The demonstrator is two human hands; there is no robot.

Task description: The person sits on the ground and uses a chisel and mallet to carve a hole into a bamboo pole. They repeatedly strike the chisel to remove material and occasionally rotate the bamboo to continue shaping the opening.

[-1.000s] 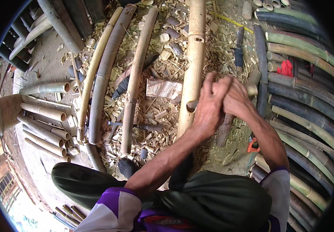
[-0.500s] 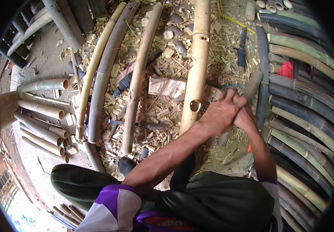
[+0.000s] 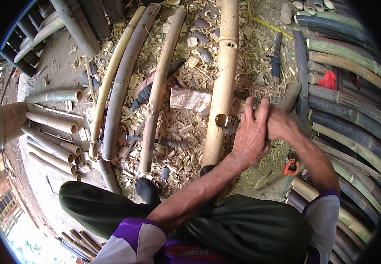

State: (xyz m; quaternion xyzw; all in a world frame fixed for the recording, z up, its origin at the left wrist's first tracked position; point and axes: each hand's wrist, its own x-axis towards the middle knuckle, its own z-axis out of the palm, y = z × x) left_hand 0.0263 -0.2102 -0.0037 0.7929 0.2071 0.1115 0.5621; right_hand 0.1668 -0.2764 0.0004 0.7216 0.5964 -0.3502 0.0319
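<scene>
A pale bamboo pole (image 3: 226, 66) lies lengthwise before me, with a round hole cut in its near part. From under my left hand (image 3: 251, 138) a short grey metal blade (image 3: 230, 130) sticks out toward this hole. That hand is over the tool, two of its fingers stretched out and the rest of its grip covered. My right hand (image 3: 281, 123) is closed just right of it, partly hidden and blurred, and overlaps it. The tool's handle is hidden between the hands. Under the pole sits a split wood block (image 3: 190, 100).
Several bamboo poles (image 3: 124, 83) lie to the left, over wood chips (image 3: 186, 154). Stacked bamboo lengths (image 3: 349, 105) fill the right side. A knife with a dark wrapped handle (image 3: 276, 64) lies beyond my hands. An orange-handled tool (image 3: 291, 166) is near my right forearm.
My hands have shifted a little and turned, and my right elbow has swung outward. The blade now shows by the hole. The orange-handled tool, mostly covered before, has come into sight.
</scene>
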